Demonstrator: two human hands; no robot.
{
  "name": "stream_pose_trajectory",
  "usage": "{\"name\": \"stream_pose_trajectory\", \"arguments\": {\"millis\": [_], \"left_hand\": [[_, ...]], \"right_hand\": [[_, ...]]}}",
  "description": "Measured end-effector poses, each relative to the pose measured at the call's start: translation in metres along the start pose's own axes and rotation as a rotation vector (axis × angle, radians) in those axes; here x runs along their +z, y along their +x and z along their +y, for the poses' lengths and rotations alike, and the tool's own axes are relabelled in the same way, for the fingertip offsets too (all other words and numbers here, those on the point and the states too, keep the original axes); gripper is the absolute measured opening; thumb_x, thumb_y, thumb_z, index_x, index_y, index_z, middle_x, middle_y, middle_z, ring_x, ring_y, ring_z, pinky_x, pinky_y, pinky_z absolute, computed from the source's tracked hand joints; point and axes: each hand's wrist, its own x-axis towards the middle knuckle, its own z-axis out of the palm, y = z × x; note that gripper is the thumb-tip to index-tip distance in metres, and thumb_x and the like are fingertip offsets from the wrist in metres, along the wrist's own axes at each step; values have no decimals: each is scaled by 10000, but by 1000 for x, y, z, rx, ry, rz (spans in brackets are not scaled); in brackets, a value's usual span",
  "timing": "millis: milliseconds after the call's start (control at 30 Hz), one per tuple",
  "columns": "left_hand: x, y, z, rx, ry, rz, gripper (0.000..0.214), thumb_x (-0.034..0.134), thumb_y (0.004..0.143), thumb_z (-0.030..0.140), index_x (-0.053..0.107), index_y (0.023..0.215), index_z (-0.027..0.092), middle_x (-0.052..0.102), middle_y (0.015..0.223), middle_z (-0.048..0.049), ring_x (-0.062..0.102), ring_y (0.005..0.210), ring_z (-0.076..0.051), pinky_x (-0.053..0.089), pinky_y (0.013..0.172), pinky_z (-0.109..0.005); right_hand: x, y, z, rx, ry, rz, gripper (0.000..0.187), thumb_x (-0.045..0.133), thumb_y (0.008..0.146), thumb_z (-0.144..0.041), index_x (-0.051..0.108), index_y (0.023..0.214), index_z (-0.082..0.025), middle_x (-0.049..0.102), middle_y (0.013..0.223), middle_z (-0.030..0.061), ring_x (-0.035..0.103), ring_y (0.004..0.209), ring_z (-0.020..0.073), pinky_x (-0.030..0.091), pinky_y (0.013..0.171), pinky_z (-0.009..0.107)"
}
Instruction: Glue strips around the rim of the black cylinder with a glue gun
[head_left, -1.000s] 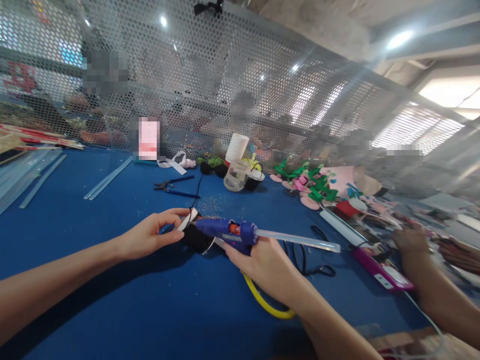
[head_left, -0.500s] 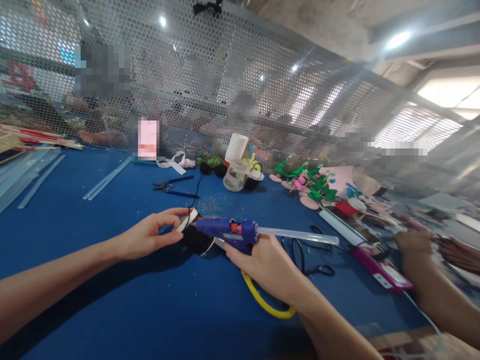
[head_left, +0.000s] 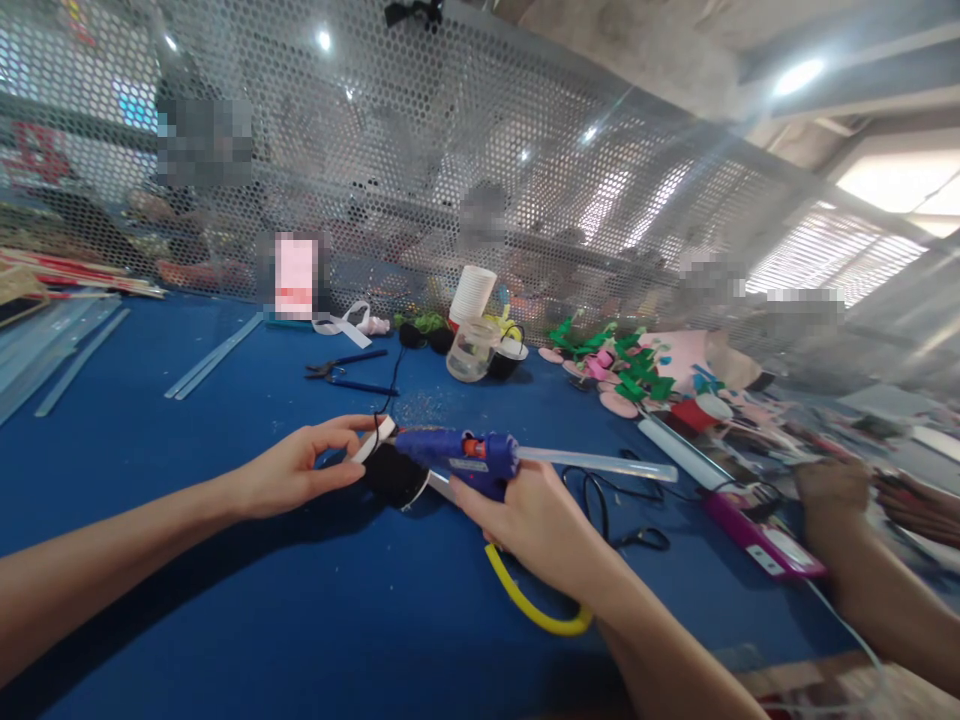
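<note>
My left hand (head_left: 311, 467) is closed on a white paper cup (head_left: 376, 440), which lies on its side with black yarn (head_left: 394, 474) wrapped around it. A strand of the yarn runs back across the table. My right hand (head_left: 536, 520) grips a blue hot glue gun (head_left: 457, 452). A long clear glue stick (head_left: 600, 464) sticks out of its rear. The gun's nozzle is at the cup, beside the yarn's edge; whether it touches is unclear. Scissors with a yellow handle (head_left: 536, 605) are also in my right hand, their blade showing below the gun.
Pliers (head_left: 345, 367), a clear plastic cup (head_left: 472, 350) and stacked paper cups (head_left: 474, 293) lie beyond my hands. Clear strips (head_left: 214, 357) are on the left. Green and pink craft pieces (head_left: 634, 370), a purple power strip (head_left: 765, 540) and another person's hand (head_left: 832, 490) are on the right.
The glue gun has moved slightly up and to the right along the cup. My left hand and the cup stay nearly still. The other person's hand has shifted a little.
</note>
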Motion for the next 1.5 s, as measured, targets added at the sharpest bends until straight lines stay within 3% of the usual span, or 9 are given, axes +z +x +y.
{"name": "stream_pose_trajectory", "arguments": {"millis": [100, 267, 400, 600, 733, 933, 1033, 1233, 1500], "left_hand": [[0, 0, 0, 5, -7, -8, 231, 462, 818, 335, 495, 672, 158, 390, 1333, -94, 373, 1204, -267, 312, 979, -369], [0, -1, 0, 14, -9, -3, 207, 460, 822, 298, 482, 670, 158, 391, 1330, -98, 363, 1212, -262, 303, 988, -371], [1, 0, 0, 16, -16, -4, 208, 459, 819, 296, 474, 662, 160, 400, 1323, -99, 381, 1198, -264, 316, 976, -384], [0, 0, 0, 5, 16, -1, 193, 451, 819, 290, 494, 681, 162, 404, 1321, -95, 368, 1212, -248, 303, 984, -367], [0, 0, -1, 3, 15, 6, 203, 452, 817, 301, 496, 674, 164, 406, 1324, -78, 358, 1220, -247, 302, 984, -362], [0, -1, -1, 13, 14, -3, 204, 453, 817, 302, 498, 678, 160, 404, 1321, -90, 398, 1186, -246, 315, 971, -362], [0, -1, 0, 10, 8, 2, 202, 454, 813, 293, 489, 663, 162, 406, 1320, -94, 386, 1195, -255, 310, 974, -373], [-1, 0, 2, 11, -8, -27, 204, 458, 814, 312, 501, 685, 161, 393, 1330, -92, 362, 1212, -255, 299, 983, -374], [-2, 1, 1, 37, -29, -43, 231, 467, 815, 343, 496, 681, 158, 372, 1345, -95, 369, 1205, -262, 302, 987, -385]], "right_hand": [[-2, 1, 0, 52, -4, -10, 176, 470, 738, -276, 577, 681, -149, 477, 445, -32, 447, 408, 111, 376, 418, 220], [-3, 2, -1, -1, -9, -18, 156, 471, 738, -259, 571, 684, -153, 494, 471, -32, 462, 442, 110, 398, 478, 228], [-2, 1, -1, 10, -14, 10, 148, 475, 737, -249, 571, 682, -150, 481, 456, -33, 457, 440, 110, 390, 455, 222], [2, -3, 2, -22, 17, -46, 158, 462, 748, -250, 573, 688, -155, 486, 469, -34, 454, 444, 105, 375, 434, 213], [3, -4, 3, -63, 2, -1, 140, 473, 739, -242, 580, 717, -155, 522, 534, -20, 472, 499, 113, 392, 477, 220], [4, -5, 2, 18, 27, -79, 159, 467, 744, -269, 533, 646, -162, 476, 473, -40, 433, 411, 91, 365, 408, 208], [2, -3, -1, 1, 45, -50, 132, 489, 727, -251, 537, 643, -161, 489, 478, -38, 442, 413, 88, 371, 409, 201], [-5, 4, 0, 141, 159, -68, 186, 501, 710, -271, 491, 557, -166, 440, 356, -55, 416, 302, 76, 348, 318, 178], [-5, 9, 6, 157, 174, -59, 169, 501, 703, -258, 503, 570, -155, 446, 361, -53, 424, 302, 68, 365, 322, 169]]}}
